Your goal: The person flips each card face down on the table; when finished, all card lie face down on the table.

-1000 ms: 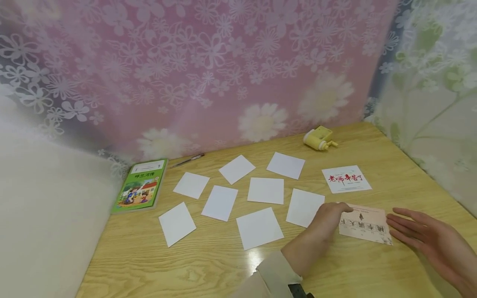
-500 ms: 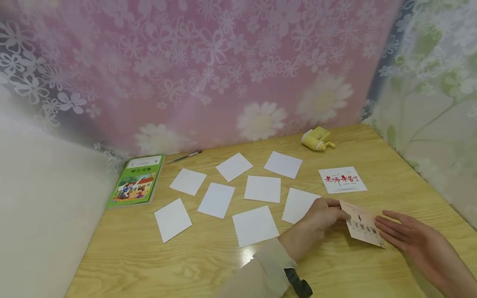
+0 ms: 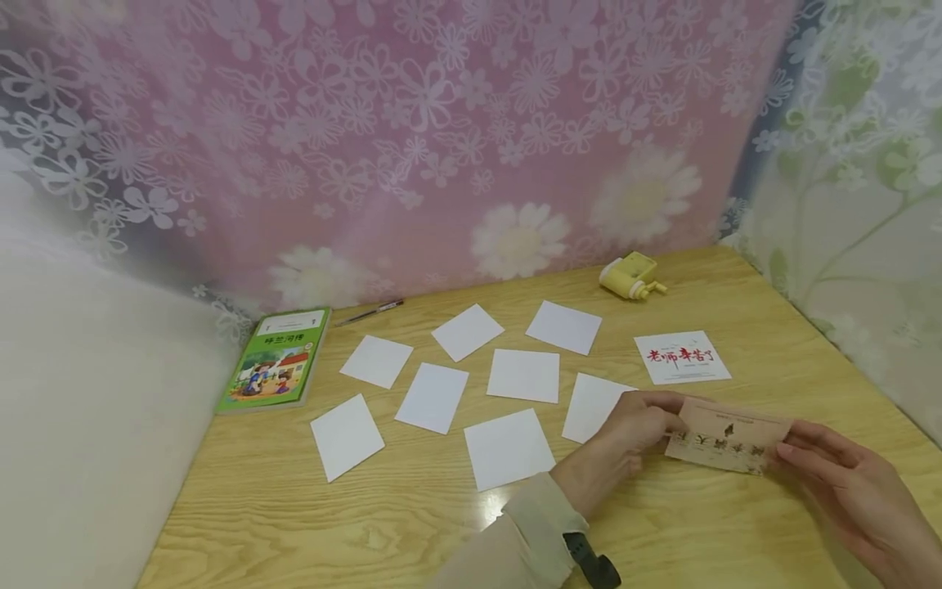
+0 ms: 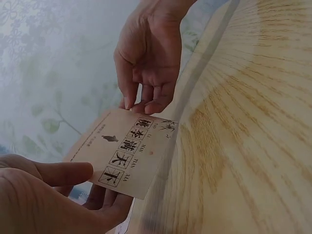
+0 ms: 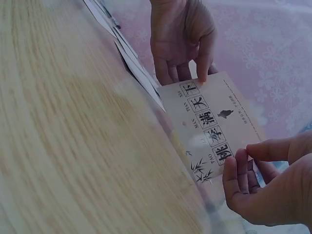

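A beige postcard [image 3: 728, 438] with a row of boxed black characters, pinyin and a small dark motif hangs between both hands, tilted over the right part of the table. My left hand [image 3: 625, 433] pinches its left end, thumb on the printed face, as the left wrist view shows. At the opposite end, my right hand [image 3: 857, 487] holds the card's edge between thumb and fingers. From the right wrist, the same card [image 5: 202, 122] shows bamboo leaves printed in one corner. Just behind the hands lies a white card with red characters [image 3: 683, 357].
Several blank white cards [image 3: 523, 376] lie spread over the middle of the wooden table [image 3: 294, 523]; one [image 3: 592, 405] is partly behind my left hand. A green book [image 3: 275, 360] and a pen [image 3: 370, 312] lie at the back left, a yellow crank-handled device [image 3: 630, 276] at the back right.
The postcard has risen off the table and turned in my left hand. My right hand, earlier straight-fingered beside it, now grips its right end.
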The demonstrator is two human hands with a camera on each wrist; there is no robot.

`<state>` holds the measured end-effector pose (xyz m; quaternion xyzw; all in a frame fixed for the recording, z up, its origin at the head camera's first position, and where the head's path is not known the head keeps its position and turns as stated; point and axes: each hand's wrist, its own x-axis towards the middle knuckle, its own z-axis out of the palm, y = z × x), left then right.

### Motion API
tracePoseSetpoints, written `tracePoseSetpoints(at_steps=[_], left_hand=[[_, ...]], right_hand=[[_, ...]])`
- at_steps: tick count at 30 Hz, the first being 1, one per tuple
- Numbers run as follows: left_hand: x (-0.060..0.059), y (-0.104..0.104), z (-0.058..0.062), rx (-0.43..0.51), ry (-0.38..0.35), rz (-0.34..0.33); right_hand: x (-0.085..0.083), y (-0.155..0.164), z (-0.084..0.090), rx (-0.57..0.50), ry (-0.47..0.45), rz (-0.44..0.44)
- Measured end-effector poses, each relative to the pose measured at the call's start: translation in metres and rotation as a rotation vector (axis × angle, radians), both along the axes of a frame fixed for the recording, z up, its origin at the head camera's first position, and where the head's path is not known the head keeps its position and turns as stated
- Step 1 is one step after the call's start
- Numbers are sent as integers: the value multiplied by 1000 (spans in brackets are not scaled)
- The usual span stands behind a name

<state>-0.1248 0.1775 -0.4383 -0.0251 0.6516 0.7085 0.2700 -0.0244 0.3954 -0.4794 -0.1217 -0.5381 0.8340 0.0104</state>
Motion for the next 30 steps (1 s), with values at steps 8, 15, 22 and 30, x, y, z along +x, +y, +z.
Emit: tracePoseSetpoints(at_steps=[8,15,22,30], left_hand=[[-2,-2,-3,47,28,5],[-6,-8,-1,8,25,-11],[-10,-14,-5,186,-56,-73],[-8,-12,-11,210,-43,-22]], right_hand=[[3,3,-5,73,57,19],[1,9,-5,32,235,119],[1,9,-8,81,301,82],[2,8,-12,138,267,7]])
